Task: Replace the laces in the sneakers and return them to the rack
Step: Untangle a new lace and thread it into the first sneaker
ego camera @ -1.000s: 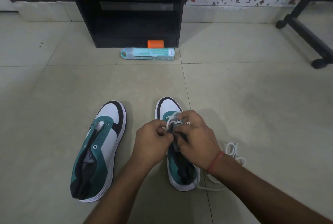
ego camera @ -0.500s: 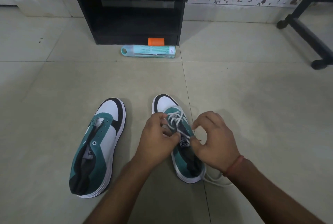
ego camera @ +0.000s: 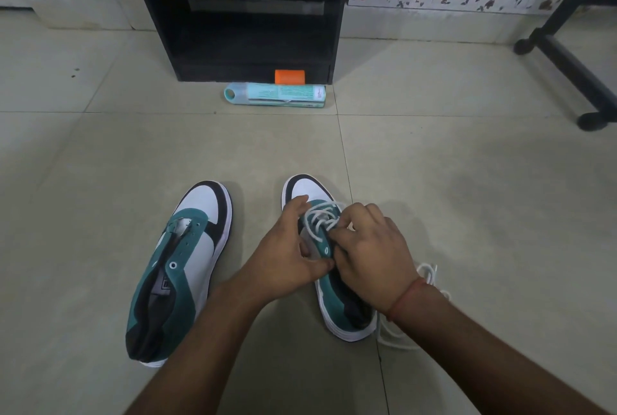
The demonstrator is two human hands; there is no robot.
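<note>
Two teal, white and black sneakers lie on the tiled floor, toes pointing away from me. The left sneaker [ego camera: 182, 267] has bare eyelets and no lace. The right sneaker [ego camera: 337, 294] carries a white lace [ego camera: 322, 219] crossed through its front eyelets. My left hand [ego camera: 283, 254] grips that shoe's left eyelet flap. My right hand [ego camera: 370, 254] pinches the lace at the right flap. Loose lace ends [ego camera: 429, 276] trail on the floor behind my right wrist. The black shoe rack [ego camera: 238, 13] stands ahead against the wall.
A teal tube-shaped package [ego camera: 275, 95] and a small orange item [ego camera: 289, 76] lie on the floor at the rack's foot. A black furniture leg [ego camera: 567, 60] with feet crosses the upper right. Floral wallpaper covers the wall behind.
My right hand has moved back onto the shoe's laced part and pinches the lace there. My left hand shifted from the tongue area to the left flap. The view moved slightly closer.
</note>
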